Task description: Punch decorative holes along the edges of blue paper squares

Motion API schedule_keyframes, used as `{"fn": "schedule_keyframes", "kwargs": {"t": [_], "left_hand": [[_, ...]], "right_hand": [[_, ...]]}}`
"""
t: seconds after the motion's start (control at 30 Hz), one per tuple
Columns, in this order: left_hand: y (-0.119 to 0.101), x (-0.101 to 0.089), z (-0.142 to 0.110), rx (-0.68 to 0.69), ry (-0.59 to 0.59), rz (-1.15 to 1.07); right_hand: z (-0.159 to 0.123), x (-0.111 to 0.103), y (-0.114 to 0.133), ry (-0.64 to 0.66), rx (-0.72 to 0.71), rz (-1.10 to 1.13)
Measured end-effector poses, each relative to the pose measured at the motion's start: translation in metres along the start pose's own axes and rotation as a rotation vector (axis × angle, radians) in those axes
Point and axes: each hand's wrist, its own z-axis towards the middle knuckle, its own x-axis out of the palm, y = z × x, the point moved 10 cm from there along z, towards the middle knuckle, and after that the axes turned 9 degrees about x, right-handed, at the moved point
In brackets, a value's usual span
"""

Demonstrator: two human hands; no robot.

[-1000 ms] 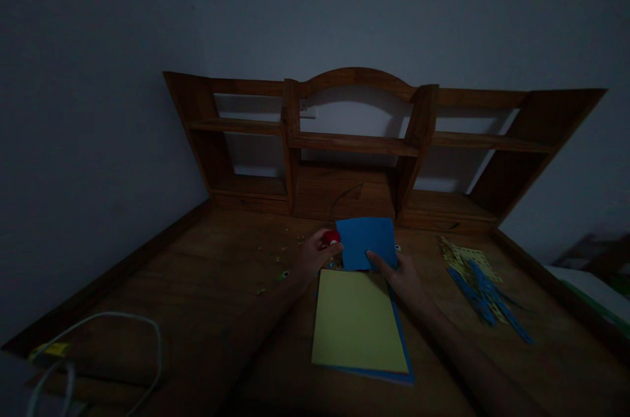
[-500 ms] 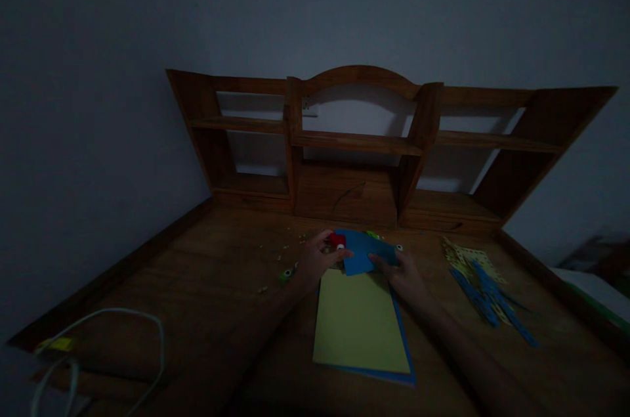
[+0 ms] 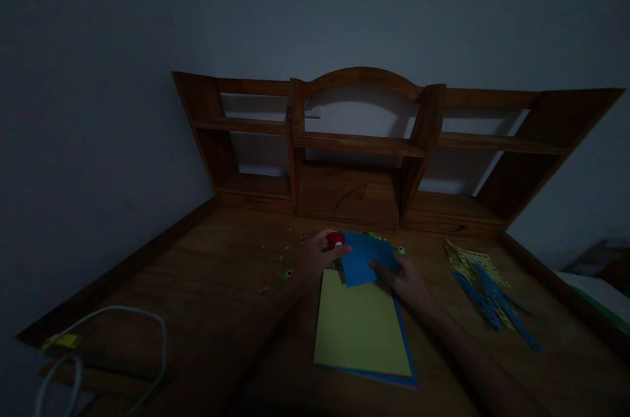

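The left hand (image 3: 315, 258) is curling partly closed around a small red item (image 3: 336, 239) with a pale spot on it, the thumb lying along its near side and pointing at a blue sheet (image 3: 365, 247). The right hand (image 3: 409, 280) is pinching that sheet at its right part, the thumb pressing on the near face and the fingers being largely hidden behind it. The sheet is thus spanning the gap between the two hands, its left edge meeting the red item; whether the edge is entering the item cannot be told. Below and between the hands, a yellow sheet (image 3: 361, 331) is lying on the worktop (image 3: 207, 272), with blue paper (image 3: 413, 380) showing under its right and lower edges. Just beyond the right hand, a green item with an eye-like spot (image 3: 400, 251) is sitting; a similar green piece (image 3: 287, 275) is lying beside the left forearm. Small pale bits (image 3: 281, 250) are lying scattered to the left of the left hand. Well to the right of the right hand, blue strips (image 3: 477, 295) are lying across perforated yellow paper (image 3: 485, 263). Beyond both hands, a wooden shelf unit (image 3: 361, 142) is standing against the wall. A white cable (image 3: 164, 338) is looping well to the left of the left hand, near the worktop's corner.
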Motion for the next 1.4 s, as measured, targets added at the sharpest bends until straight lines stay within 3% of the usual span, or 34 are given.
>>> {"fn": "schedule_keyframes", "kwargs": {"t": [0.7,1.13,1.4], "left_hand": [[-0.007,0.007,-0.004,-0.053,0.068,-0.060],[-0.008,0.002,-0.003,-0.025,0.023,-0.007],[-0.003,0.004,-0.005,-0.072,0.035,-0.059]], "right_hand": [[-0.003,0.012,0.002,0.106,-0.041,-0.079],[-0.006,0.014,0.007,0.146,-0.038,-0.024],[-0.005,0.012,0.003,0.099,-0.023,-0.065]]}}
